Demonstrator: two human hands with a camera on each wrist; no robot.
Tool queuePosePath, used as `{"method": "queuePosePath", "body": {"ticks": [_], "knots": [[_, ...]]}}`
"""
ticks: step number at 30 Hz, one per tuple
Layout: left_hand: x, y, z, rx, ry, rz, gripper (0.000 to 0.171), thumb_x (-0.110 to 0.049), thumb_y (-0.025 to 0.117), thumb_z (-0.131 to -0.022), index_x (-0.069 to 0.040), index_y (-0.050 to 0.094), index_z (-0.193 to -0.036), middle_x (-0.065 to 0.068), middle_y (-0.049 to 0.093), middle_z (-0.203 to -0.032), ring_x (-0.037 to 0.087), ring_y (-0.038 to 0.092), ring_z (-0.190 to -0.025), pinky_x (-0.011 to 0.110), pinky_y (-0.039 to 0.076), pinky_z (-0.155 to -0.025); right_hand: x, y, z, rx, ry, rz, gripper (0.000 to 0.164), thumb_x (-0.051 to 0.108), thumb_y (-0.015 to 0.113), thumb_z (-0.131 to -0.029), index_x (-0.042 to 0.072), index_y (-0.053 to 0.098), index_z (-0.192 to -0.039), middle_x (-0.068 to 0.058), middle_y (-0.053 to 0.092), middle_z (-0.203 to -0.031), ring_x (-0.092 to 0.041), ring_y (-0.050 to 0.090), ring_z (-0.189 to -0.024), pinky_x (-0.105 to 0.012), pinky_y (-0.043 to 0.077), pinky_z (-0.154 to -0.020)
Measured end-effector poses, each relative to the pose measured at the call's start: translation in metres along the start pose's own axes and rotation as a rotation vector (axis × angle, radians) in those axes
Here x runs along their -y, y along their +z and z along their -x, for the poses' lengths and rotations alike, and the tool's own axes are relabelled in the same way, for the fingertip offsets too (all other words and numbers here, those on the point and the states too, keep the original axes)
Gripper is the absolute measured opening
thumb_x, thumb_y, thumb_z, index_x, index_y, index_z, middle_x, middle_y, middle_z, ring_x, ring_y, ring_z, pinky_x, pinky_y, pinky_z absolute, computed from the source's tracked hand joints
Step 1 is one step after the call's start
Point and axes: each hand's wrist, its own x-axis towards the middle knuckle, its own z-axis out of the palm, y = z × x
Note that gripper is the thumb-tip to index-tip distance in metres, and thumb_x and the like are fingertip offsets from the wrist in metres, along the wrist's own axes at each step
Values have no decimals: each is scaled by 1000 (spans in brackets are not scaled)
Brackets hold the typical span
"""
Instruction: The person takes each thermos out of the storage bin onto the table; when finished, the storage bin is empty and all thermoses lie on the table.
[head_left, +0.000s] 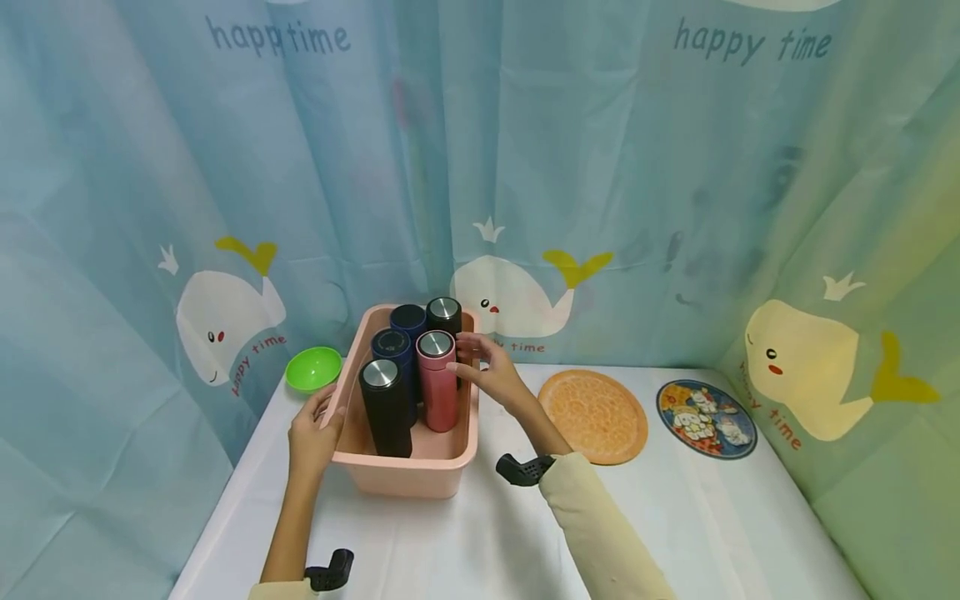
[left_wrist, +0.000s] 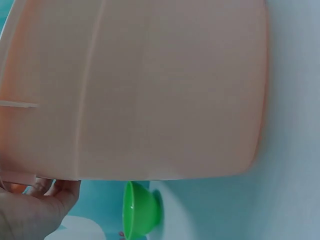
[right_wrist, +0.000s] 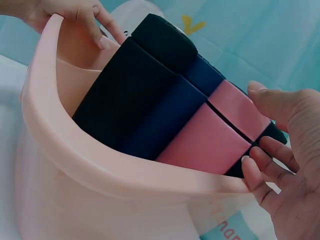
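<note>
A pink plastic bin (head_left: 405,479) holds several upright vacuum flasks. My left hand (head_left: 313,433) grips its left rim, with the fingers partly hidden by the rim in the left wrist view. At the bin's right side, my right hand (head_left: 495,375) has its fingers spread, with thumb and fingertips close to the pink flask (head_left: 440,400) and the black flask (head_left: 444,312) behind it. Whether they touch is hard to tell. Nearest the front stands another black flask (head_left: 386,417). Two dark blue flasks (head_left: 395,350) fill the left and back of the group.
Left of the bin, a green bowl (head_left: 313,370) sits near the edge of the white table (head_left: 495,533). On the right lie a round orange mat (head_left: 592,417) and an oval cartoon-print mat (head_left: 707,419). A blue curtain (head_left: 360,167) with whale prints hangs behind.
</note>
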Motion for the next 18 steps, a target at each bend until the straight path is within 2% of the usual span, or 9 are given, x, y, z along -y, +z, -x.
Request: {"method": "queuePosePath", "body": {"ticks": [6,11,14,18], "knots": [[1,0,1,13,-5,60,43,-4,57,-95,-5,52,-138,21,54,-137,35,50,-130,46,40,-111,-4,4,-5,3,-6,9,58,16,72,-86,6,50,-138,-19,58,-134,-38,55,-124,-53,48,-102],[1,-1,3,38,-26,123,44,-5,56,-96,-6,49,-140,20,51,-140,33,47,-132,45,38,-112,-1,6,-8,37,-8,-1,61,14,71,-87,0,45,-141,-23,54,-137,-39,52,-126,-56,42,-107],[0,-1,4,46,-44,142,45,-6,56,-97,-7,49,-141,19,50,-141,33,46,-133,45,38,-112,-2,6,-10,44,-5,-10,63,12,71,-87,-1,43,-142,-23,52,-138,-39,51,-127,-57,39,-109],[-1,-1,4,49,-60,151,46,-5,55,-97,-7,48,-142,18,49,-141,31,46,-133,46,38,-112,-8,9,-14,36,-21,-9,63,11,73,-85,0,45,-140,-20,56,-135,-36,55,-123,-54,41,-108]]}}
